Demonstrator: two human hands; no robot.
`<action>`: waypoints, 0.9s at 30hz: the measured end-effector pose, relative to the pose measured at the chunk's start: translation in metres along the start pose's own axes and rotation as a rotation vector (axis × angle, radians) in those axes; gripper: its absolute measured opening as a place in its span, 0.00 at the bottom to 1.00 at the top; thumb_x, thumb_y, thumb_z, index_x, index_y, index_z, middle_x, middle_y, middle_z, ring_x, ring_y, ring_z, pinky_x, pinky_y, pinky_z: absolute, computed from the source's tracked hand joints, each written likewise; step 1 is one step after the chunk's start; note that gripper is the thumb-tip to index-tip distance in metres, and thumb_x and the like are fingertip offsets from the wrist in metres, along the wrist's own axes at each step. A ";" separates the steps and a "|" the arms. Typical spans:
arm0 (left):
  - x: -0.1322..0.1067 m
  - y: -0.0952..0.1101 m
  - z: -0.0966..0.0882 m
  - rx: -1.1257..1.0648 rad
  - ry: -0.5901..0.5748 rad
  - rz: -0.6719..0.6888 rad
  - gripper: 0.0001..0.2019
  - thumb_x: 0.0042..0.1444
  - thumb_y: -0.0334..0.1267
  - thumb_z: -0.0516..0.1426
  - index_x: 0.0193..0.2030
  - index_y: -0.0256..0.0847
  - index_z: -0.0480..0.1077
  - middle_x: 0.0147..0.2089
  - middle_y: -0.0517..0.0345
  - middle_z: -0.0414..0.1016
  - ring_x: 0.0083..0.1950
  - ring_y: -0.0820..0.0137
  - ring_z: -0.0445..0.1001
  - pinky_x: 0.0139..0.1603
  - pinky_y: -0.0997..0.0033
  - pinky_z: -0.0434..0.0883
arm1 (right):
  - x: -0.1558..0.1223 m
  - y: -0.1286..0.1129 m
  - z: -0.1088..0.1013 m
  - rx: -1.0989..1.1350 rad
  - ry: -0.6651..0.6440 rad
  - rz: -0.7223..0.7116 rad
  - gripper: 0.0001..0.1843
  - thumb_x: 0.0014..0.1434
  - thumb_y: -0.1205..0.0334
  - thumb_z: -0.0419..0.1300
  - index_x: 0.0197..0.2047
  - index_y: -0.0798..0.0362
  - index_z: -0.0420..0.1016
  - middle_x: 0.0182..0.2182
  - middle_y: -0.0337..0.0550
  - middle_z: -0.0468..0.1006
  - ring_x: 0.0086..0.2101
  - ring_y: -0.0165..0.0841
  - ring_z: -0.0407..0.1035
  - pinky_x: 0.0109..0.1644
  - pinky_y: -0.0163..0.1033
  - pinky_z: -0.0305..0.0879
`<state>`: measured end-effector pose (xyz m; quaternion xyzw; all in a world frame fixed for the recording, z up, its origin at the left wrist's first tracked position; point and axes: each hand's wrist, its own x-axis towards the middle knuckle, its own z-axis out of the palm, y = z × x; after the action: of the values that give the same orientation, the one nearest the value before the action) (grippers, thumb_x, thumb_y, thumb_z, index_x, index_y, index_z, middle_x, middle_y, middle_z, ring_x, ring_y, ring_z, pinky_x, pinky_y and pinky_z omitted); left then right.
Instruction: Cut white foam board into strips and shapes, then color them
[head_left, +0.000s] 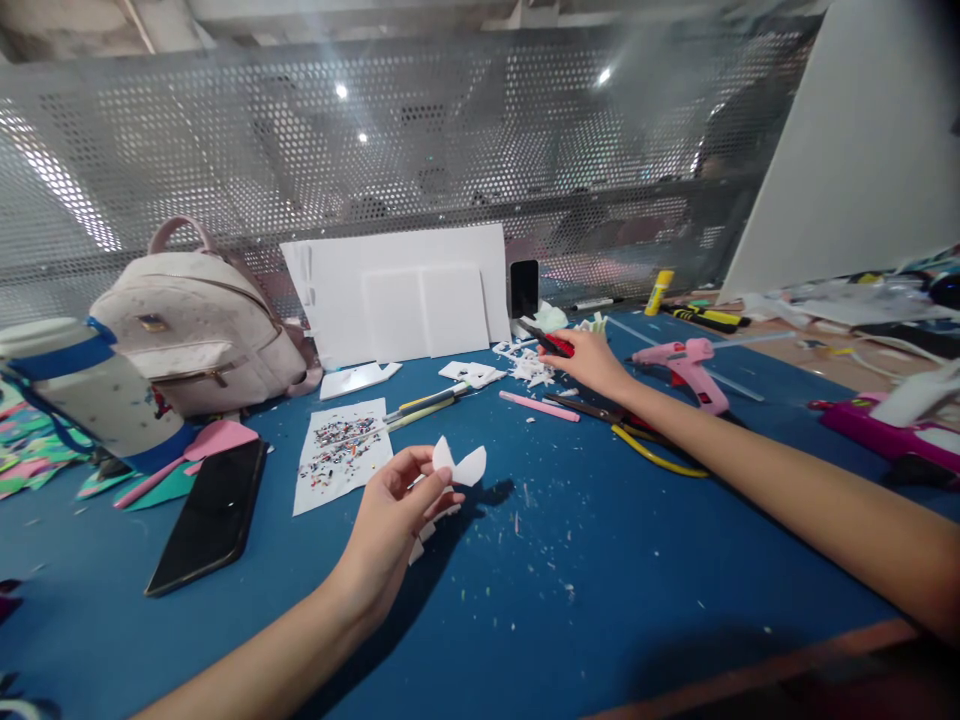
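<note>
My left hand [401, 505] pinches a small white foam cutout [466, 467] with two rounded lobes, held above the blue tabletop. More white bits show beneath its fingers, partly hidden. Farther off to the right, my right hand [589, 358] is closed around a slim red-and-black tool [556, 345]; its exact kind is hard to make out. Just left of that hand lies a heap of white foam scraps [527, 362]. A pink pen [539, 406] rests on the table between the two hands.
A black phone [210, 515], a tumbler [97, 400] and a backpack [202, 325] stand left. Paper with dark crumbs [337, 455] lies beside pens. White boards [405, 300] lean at the back. Right are a pink glue gun [691, 372], a yellow glue stick [659, 292] and a magenta tool [885, 430].
</note>
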<state>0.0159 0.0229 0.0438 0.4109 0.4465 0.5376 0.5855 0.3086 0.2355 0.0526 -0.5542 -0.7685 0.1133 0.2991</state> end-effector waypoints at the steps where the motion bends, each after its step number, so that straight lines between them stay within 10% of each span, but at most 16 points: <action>1: 0.000 0.000 -0.001 0.013 -0.006 0.005 0.16 0.50 0.45 0.69 0.40 0.39 0.73 0.39 0.59 0.71 0.36 0.75 0.73 0.48 0.71 0.75 | 0.000 0.000 0.000 0.013 -0.009 0.000 0.17 0.68 0.57 0.60 0.57 0.54 0.71 0.54 0.49 0.74 0.48 0.40 0.73 0.51 0.51 0.73; 11: -0.007 0.010 0.004 0.394 -0.227 0.222 0.11 0.59 0.39 0.61 0.49 0.46 0.74 0.38 0.59 0.69 0.35 0.73 0.69 0.37 0.75 0.69 | -0.010 -0.036 -0.011 0.302 -0.083 -0.125 0.24 0.63 0.66 0.62 0.61 0.51 0.68 0.46 0.47 0.81 0.46 0.41 0.76 0.52 0.45 0.73; 16: -0.009 0.010 0.008 0.646 -0.377 0.259 0.08 0.63 0.37 0.56 0.39 0.45 0.78 0.44 0.54 0.72 0.39 0.69 0.72 0.40 0.71 0.68 | -0.035 -0.070 -0.025 0.449 -0.261 -0.218 0.33 0.65 0.60 0.58 0.71 0.39 0.55 0.51 0.44 0.80 0.39 0.40 0.80 0.32 0.37 0.77; 27: 0.009 0.013 0.008 0.899 -0.537 0.265 0.10 0.67 0.38 0.54 0.53 0.50 0.71 0.47 0.59 0.79 0.46 0.69 0.77 0.48 0.75 0.69 | -0.089 -0.086 -0.037 0.300 -0.520 -0.240 0.33 0.67 0.61 0.53 0.71 0.27 0.53 0.41 0.35 0.82 0.21 0.28 0.75 0.26 0.33 0.73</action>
<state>0.0201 0.0332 0.0577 0.7968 0.4114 0.2387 0.3728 0.2810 0.1163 0.0956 -0.3618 -0.8538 0.3270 0.1823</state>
